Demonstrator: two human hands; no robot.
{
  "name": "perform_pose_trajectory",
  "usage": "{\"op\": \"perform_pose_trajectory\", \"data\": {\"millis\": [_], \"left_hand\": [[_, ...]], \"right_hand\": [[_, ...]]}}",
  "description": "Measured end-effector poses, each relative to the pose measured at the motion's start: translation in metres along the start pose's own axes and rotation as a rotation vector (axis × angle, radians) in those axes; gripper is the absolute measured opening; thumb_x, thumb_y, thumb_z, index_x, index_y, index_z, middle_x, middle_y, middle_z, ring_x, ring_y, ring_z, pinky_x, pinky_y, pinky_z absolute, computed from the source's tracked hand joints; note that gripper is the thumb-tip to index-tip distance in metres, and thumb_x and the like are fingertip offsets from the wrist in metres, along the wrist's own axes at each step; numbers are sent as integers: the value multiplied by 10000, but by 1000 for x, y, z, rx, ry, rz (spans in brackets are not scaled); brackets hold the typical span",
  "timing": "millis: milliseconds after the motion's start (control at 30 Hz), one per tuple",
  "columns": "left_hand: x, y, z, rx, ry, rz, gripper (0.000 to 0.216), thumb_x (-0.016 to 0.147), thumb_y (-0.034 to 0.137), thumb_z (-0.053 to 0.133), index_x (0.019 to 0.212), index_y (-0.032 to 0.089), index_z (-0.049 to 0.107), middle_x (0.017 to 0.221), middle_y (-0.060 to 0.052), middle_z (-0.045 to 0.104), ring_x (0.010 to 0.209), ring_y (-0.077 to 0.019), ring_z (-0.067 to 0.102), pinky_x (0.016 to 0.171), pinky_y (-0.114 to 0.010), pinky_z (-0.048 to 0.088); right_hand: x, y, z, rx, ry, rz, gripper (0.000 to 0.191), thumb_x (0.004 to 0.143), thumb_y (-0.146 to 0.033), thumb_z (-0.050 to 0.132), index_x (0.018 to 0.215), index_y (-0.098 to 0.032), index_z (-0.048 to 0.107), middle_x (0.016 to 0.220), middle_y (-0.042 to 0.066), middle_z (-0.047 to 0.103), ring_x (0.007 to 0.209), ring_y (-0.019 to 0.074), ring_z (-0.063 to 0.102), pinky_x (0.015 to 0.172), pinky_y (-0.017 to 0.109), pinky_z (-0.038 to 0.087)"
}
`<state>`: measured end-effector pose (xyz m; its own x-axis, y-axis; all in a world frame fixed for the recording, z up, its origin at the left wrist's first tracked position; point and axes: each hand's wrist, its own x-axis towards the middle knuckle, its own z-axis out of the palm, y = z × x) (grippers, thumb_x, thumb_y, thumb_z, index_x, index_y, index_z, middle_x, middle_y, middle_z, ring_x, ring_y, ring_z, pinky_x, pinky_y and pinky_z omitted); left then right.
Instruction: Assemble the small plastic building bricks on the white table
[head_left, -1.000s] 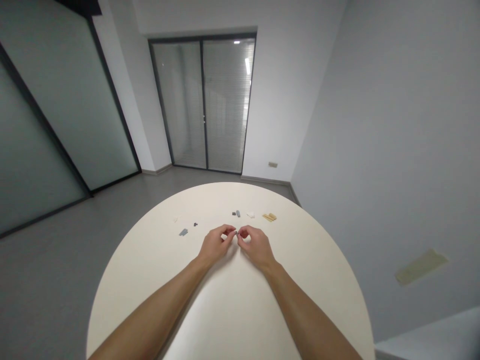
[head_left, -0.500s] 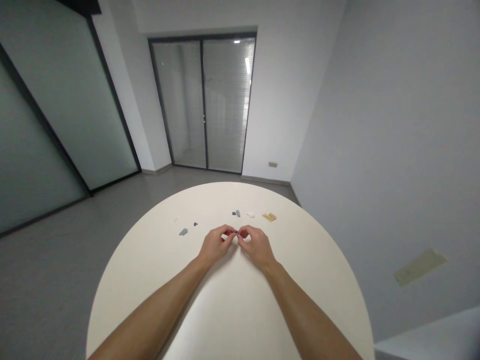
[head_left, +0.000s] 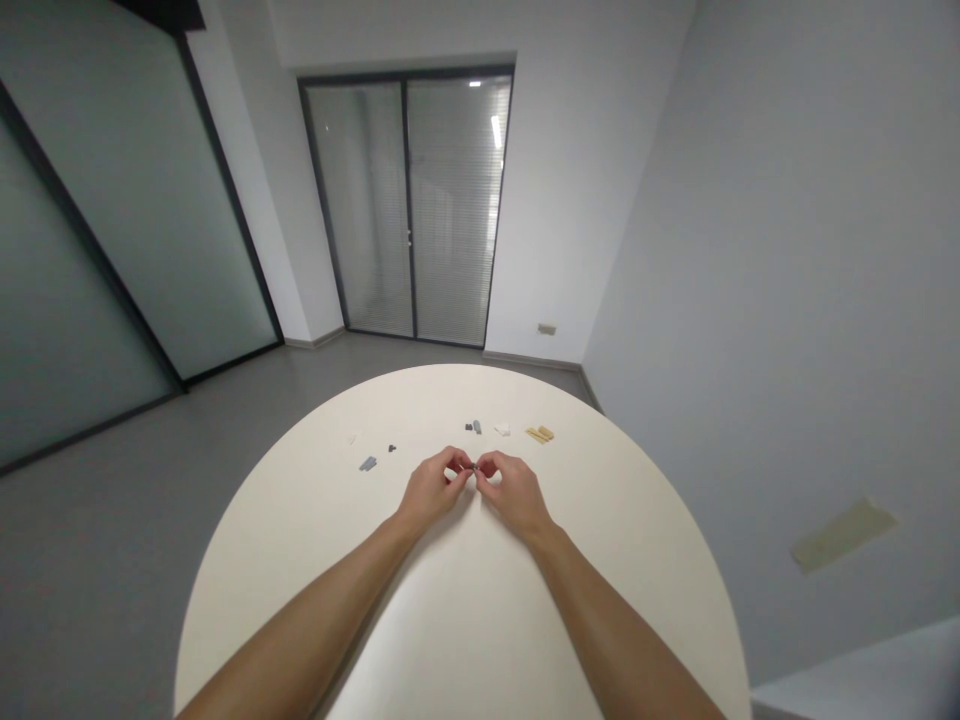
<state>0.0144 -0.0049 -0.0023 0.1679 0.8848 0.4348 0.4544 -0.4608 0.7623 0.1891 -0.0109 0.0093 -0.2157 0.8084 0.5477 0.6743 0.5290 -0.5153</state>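
Observation:
My left hand and my right hand meet over the middle of the table, fingertips almost touching. Thumb and index finger of each are pinched on a tiny dark piece, mostly hidden by the fingers and too small to name. Just beyond my hands lie small dark pieces beside a grey piece. White pieces and several tan pieces lie to their right. Left of my left hand are grey flat pieces, a small dark piece and a faint white piece.
The round white table has a curved edge on all visible sides. Behind it stands a glazed double door with blinds. Frosted glass panels are at the left and a plain wall at the right.
My hands stay in nearly the same place. The fingers of my left hand have shifted slightly around the dark piece, and a little more of it shows.

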Motion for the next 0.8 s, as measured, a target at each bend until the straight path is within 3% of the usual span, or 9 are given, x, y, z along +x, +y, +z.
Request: {"op": "perform_pose_trajectory", "data": {"millis": [100, 400, 800], "left_hand": [[0, 2, -1, -1, -15, 15, 241, 854, 216, 573, 1072, 226, 675, 959, -26, 731, 842, -157, 666, 660, -241, 531], [1, 4, -2, 24, -31, 18, 166, 872, 224, 554, 950, 229, 701, 944, -15, 728, 835, -155, 657, 667, -241, 524], [0, 2, -1, 40, 3, -1, 171, 886, 237, 547, 996, 223, 677, 945, -20, 717, 831, -157, 653, 663, -245, 521]], "right_hand": [[0, 1, 1, -3, -2, -3, 65, 832, -182, 624, 863, -230, 654, 812, -10, 697, 783, 166, 625, 772, 282, 436], [1, 2, 4, -41, 21, -15, 56, 839, -195, 627, 866, -232, 659, 792, -3, 698, 772, 174, 627, 792, 298, 441], [2, 2, 3, -20, 35, 0, 50, 853, -216, 625, 878, -233, 665, 793, -8, 699, 770, 168, 630, 787, 291, 438]]}}
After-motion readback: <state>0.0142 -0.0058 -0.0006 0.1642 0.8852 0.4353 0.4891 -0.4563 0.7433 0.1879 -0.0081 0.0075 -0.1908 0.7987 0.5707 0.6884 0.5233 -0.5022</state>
